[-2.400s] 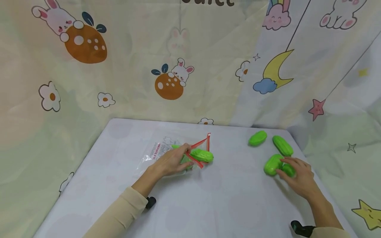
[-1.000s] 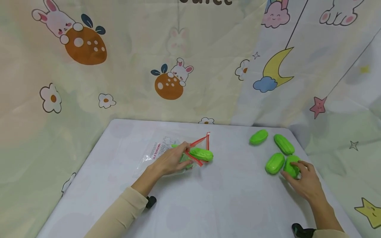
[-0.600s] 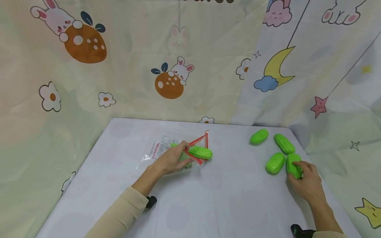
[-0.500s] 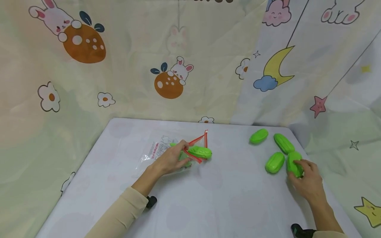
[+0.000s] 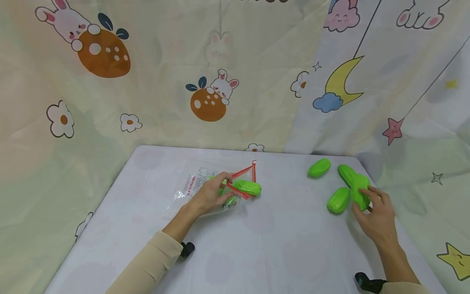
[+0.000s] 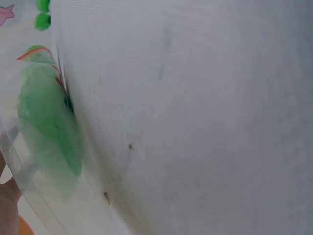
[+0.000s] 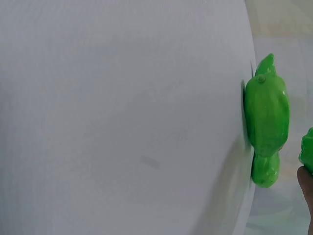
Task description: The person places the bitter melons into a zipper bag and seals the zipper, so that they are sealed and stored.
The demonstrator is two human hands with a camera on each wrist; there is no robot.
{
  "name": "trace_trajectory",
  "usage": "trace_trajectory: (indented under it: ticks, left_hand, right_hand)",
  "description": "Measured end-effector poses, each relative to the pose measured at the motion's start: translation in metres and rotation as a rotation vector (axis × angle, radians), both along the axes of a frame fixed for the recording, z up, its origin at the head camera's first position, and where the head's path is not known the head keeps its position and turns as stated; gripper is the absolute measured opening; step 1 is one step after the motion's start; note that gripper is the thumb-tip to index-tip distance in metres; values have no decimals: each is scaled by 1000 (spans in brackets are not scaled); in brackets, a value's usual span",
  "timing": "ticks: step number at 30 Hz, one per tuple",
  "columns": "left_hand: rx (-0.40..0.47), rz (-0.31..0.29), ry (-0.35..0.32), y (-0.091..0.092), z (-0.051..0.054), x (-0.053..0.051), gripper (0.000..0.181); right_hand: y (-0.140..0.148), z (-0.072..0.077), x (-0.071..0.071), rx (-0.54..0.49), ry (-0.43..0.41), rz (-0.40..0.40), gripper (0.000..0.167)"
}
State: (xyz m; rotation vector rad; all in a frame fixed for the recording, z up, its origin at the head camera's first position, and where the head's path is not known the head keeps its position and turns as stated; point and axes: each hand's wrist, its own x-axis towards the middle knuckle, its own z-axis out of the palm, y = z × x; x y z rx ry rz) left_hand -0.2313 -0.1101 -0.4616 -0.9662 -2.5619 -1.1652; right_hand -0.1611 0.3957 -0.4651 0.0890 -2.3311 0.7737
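My left hand pinches the mouth of a clear zip bag with a red seal strip. Green toy vegetables show in the bag, and one cucumber-like piece pokes out of its opening. At the right, my right hand grips a bumpy green toy cucumber between thumb and fingers. In the right wrist view, this toy cucumber appears off the table, with a thumb against it. Three more green toys lie around it: a rear left one, a rear right one and a nearer one.
A white table carries everything. Behind it hangs a printed cloth with rabbits, flowers and a moon. Black wrist straps show near both sleeves. The held toy overlaps the rear right toy in the head view.
The right hand has taken hold of the bumpy toy cucumber and raised it slightly, away from me. The left hand has hardly moved and still holds the bag mouth.
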Motion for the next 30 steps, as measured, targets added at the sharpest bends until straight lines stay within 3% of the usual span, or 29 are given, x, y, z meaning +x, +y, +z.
trace_trajectory:
  ticks: [9, 21, 30]
  left_hand:
    - [11, 26, 14, 0, 1, 1, 39]
    - [58, 7, 61, 2, 2, 1, 38]
    - [75, -24, 66, 2, 3, 2, 38]
  right_hand:
    - [-15, 7, -5, 7, -17, 43, 46]
    - [-38, 12, -19, -2, -22, 132, 48]
    - [-61, 2, -28, -48, -73, 171, 47]
